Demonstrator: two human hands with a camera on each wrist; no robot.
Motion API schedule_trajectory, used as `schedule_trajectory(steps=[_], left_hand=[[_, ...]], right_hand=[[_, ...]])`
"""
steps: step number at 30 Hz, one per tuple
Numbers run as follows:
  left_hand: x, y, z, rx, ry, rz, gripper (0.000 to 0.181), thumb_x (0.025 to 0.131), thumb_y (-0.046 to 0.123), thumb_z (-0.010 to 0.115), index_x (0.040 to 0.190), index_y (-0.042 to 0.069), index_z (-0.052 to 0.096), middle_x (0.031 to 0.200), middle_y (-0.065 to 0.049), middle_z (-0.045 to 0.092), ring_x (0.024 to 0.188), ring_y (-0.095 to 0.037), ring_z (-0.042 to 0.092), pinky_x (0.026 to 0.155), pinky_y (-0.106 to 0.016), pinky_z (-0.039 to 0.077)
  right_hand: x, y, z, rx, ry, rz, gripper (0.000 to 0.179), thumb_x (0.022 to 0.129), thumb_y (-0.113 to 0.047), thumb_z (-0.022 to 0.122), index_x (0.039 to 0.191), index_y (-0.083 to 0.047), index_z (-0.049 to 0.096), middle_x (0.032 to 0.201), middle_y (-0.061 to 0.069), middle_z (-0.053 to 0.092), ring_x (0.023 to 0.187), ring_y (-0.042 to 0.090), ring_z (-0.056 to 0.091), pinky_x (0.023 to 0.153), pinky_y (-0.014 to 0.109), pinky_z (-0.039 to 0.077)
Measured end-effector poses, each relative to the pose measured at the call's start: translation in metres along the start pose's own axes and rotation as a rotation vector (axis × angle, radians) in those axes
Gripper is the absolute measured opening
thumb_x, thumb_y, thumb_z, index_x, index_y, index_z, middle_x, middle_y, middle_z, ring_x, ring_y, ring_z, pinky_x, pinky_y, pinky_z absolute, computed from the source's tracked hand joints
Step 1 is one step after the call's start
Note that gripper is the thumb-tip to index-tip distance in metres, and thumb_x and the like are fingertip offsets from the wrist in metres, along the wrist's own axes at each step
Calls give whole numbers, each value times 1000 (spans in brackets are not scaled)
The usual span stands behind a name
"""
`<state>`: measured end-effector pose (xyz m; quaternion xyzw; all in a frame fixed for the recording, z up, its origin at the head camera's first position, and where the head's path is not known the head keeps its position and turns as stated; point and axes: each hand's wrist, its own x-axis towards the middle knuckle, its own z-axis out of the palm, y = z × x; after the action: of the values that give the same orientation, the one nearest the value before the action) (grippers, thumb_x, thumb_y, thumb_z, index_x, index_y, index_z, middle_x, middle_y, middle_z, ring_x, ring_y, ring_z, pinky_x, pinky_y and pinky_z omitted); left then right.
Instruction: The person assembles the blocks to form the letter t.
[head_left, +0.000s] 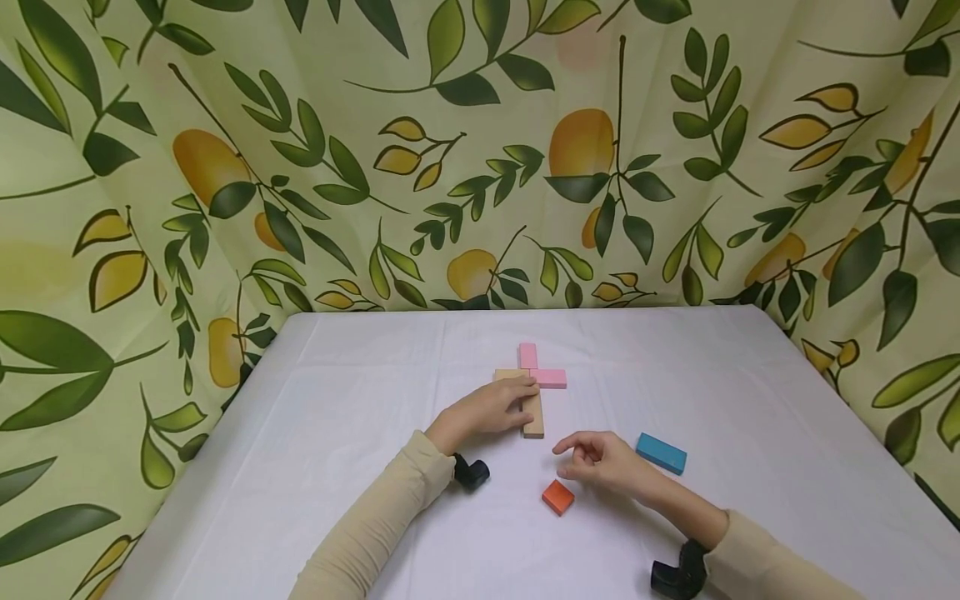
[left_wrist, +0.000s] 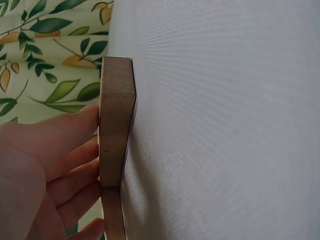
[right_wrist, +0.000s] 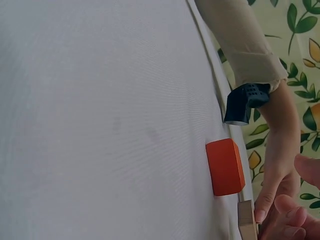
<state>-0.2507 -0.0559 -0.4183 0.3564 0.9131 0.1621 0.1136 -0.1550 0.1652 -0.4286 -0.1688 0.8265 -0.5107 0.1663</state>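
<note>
My left hand lies over two plain wooden blocks, its fingertips and thumb touching them. One wooden block points toward me; the other wooden block lies crosswise behind it, partly covered by the hand. From the left wrist, the thumb and fingers meet the top face of the nearer wooden block. Two pink blocks adjoin the wooden ones at the far side. My right hand, holding nothing, hovers with loosely bent fingers between a small orange-red block and a blue block.
A white cloth covers the table. Leaf-and-fruit patterned curtain hangs behind and at both sides. Black cameras sit on both wrists, by the beige sleeves.
</note>
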Motion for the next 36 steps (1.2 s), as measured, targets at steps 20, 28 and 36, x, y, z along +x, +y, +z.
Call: schedule_trajectory(steps=[20, 28, 36], left_hand=[[1, -2, 1, -12, -10, -4, 50, 97, 30, 57, 143, 13, 47, 156, -2, 40, 148, -18, 33, 122, -37, 29], [1, -1, 1, -11, -8, -7, 51, 96, 30, 58, 143, 13, 47, 156, -2, 39, 148, -18, 33, 122, -36, 30], [1, -1, 1, -11, 0, 4, 51, 96, 28, 58, 143, 12, 47, 155, -3, 40, 148, -19, 33, 122, -36, 30]], right_hand=[[-14, 4, 3, -27, -34, -11, 40, 82, -18, 76, 110, 7, 63, 70, -2, 46, 57, -1, 40, 48, 15, 33], [-18, 6, 4, -2, -46, -3, 43, 80, -19, 78, 111, 7, 63, 69, -3, 47, 57, -1, 40, 47, 16, 32], [-21, 6, 8, 0, -58, -1, 45, 78, -21, 80, 111, 5, 64, 68, -4, 47, 56, -2, 39, 47, 15, 30]])
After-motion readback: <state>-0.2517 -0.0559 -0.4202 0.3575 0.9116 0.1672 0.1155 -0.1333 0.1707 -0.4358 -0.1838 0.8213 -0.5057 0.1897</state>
